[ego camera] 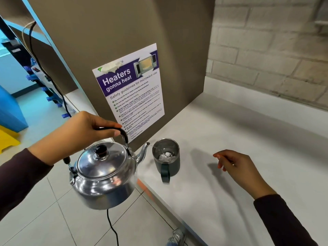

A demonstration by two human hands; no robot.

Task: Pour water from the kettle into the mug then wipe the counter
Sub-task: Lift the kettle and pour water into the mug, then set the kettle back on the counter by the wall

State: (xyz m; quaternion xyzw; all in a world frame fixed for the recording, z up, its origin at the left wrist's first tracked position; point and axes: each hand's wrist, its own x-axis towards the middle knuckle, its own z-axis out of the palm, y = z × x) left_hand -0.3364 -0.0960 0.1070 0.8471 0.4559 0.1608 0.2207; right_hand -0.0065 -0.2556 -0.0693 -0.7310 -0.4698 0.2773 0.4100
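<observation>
I see the pale counter (248,139) bearing the dark mug (166,158) near its front edge, the steel kettle (104,174) hanging off that edge with its spout at the mug's rim. My left hand (83,132) grips the kettle's black handle from above. My right hand (237,167) hovers loosely spread and empty, right of the mug.
</observation>
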